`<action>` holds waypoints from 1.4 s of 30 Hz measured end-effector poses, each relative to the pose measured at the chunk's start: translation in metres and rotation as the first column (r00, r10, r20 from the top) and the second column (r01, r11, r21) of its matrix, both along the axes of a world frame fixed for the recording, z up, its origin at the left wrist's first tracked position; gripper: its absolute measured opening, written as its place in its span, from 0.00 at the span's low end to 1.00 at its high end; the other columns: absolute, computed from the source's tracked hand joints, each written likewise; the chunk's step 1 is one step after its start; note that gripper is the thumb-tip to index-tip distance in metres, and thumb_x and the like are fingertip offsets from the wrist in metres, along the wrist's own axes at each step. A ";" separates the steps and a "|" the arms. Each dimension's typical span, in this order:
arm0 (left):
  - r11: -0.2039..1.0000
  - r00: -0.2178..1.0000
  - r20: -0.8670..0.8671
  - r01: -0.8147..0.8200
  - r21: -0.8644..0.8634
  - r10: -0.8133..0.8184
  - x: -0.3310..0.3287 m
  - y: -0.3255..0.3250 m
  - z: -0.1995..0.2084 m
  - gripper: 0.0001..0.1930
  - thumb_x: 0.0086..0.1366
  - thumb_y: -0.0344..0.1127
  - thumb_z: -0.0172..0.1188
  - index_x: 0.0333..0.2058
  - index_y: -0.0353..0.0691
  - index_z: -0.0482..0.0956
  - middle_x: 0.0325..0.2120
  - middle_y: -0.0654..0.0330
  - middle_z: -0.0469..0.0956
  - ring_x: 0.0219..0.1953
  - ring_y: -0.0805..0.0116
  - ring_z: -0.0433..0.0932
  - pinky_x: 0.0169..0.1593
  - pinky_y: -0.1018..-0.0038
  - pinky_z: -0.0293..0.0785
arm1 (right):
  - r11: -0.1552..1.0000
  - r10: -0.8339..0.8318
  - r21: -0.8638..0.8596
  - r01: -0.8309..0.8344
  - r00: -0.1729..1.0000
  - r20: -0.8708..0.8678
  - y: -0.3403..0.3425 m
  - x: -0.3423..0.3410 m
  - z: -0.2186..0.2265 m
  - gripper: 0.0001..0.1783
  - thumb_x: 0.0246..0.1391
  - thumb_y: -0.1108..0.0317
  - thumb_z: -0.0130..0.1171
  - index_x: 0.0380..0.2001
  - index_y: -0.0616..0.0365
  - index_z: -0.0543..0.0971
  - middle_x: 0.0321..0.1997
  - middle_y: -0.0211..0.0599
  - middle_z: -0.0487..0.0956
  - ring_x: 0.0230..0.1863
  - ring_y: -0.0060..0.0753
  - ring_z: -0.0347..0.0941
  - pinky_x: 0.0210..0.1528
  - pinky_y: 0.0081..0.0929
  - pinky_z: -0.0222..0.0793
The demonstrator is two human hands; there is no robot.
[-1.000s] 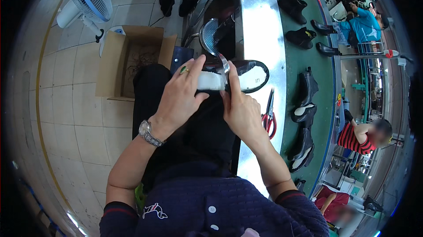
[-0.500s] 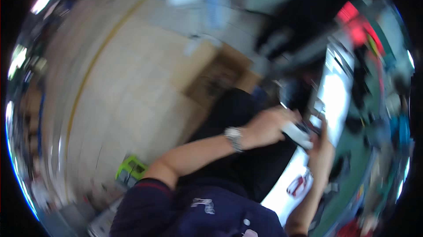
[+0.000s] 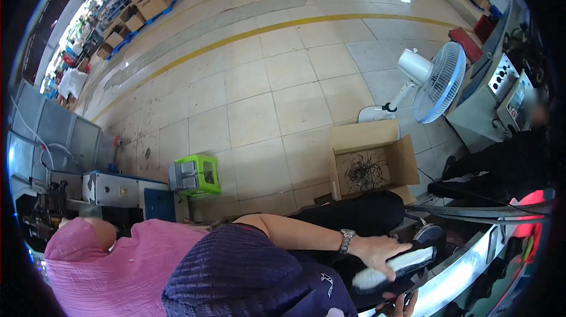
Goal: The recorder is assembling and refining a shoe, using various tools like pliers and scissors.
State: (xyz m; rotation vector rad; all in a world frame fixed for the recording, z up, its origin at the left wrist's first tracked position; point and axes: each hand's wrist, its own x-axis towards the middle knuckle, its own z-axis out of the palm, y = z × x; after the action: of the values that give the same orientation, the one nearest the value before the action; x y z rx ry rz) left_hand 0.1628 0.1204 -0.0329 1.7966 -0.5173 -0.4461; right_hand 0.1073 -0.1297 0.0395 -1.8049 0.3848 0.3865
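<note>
My left hand, with a metal watch on the wrist, lies over a long white bundle with a dark edge. Its thumb and forefinger are spread, with part of the bundle showing between them; the other fingers are hidden. At the lower edge, close to the bright metal bench, is my right hand. Its fingers are curled at a dark, narrow thing that I cannot make out. Most of that hand is cut off by the picture's edge.
An open cardboard box with tangled black strands stands on the floor beyond my legs. Behind it is a white and blue fan. A green stool stands left. Someone in pink is close at my left; dark-clothed legs show at right.
The view has swung round and become sharp. My hands, formerly close together over the bright bench with something white between them, are now apart, the left at the white bundle.
</note>
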 end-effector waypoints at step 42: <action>0.596 0.441 -0.773 -0.493 -0.634 -0.457 0.011 -0.022 -0.016 0.41 0.66 0.52 0.58 0.71 0.53 0.45 0.62 0.63 0.63 0.59 0.72 0.66 0.62 0.73 0.61 | 0.346 0.836 -0.543 -0.765 0.514 -0.191 0.029 0.045 0.054 0.34 0.63 0.63 0.54 0.68 0.39 0.54 0.21 0.42 0.76 0.16 0.47 0.74 0.20 0.38 0.74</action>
State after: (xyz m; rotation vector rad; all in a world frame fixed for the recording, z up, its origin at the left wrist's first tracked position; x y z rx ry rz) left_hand 0.1739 0.0979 -0.0489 0.4103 0.1422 -0.9092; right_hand 0.1527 -0.1009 0.0931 -2.5382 -0.6506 0.9263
